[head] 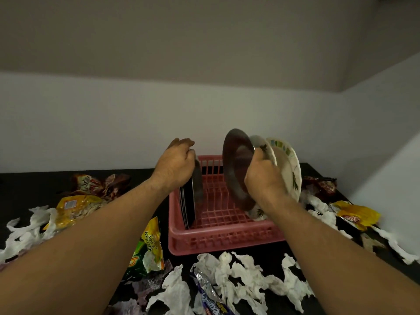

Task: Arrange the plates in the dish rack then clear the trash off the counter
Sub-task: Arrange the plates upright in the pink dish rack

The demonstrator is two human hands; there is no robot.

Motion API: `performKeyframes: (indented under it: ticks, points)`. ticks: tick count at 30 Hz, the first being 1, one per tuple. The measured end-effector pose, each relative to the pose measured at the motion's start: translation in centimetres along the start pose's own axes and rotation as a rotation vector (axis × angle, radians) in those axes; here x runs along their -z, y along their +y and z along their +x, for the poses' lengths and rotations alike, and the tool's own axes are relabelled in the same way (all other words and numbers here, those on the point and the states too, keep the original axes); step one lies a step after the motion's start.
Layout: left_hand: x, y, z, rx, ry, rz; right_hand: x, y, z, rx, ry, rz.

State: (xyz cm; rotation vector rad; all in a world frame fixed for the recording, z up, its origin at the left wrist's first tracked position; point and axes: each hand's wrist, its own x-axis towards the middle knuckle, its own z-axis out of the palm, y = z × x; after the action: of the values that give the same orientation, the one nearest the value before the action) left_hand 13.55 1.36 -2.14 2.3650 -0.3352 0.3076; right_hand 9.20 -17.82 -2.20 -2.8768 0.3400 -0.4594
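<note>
A: Left grip [176, 164] curled over the top rim of the dark plates [189, 201], which stand upright at the left end of the pink dish rack [227, 237], mid-surface.

B: Right grip [263, 178] clamped on a fan of plates [236, 164], brown in front, pale patterned ones behind, low edges at the rack's right end.

A: Clutter everywhere! Crumpled tissues [241, 276] crowd the front edge of the surface [27, 185], and snack wrappers [147, 253] lie toward both side edges.

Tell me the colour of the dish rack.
Pink dish rack, clearest in the head view.
</note>
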Motion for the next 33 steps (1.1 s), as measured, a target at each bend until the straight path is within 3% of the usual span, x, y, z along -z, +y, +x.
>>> performKeyframes:
  ticks: [3, 11, 18, 26, 30, 33]
  points:
    - [-0.3, -0.1, 0.1, -0.001, 0.002, -0.009, -0.9, 0.6, -1.3, -0.013, 0.000, -0.060]
    - [-0.3, -0.2, 0.3, 0.030, -0.005, -0.049, -1.1, 1.7, -1.9, -0.119, 0.029, 0.121]
    - [-0.2, -0.3, 0.3, 0.041, 0.006, -0.007, -0.6, 2.6, -3.3, -0.037, -0.020, 0.046]
    - [-0.4, -0.1, 0.3, 0.020, 0.022, -0.019, 3.6, 2.1, -1.7, 0.012, 0.120, -0.048]
    - [-0.5, -0.4, 0.4, 0.009, 0.044, -0.041, 3.8, 0.8, -1.2, 0.186, 0.260, 0.069]
    - [-0.8, -0.6, 0.4, 0.011, 0.087, -0.079, 2.0, -1.3, -1.5, 0.234, 0.123, 0.324]
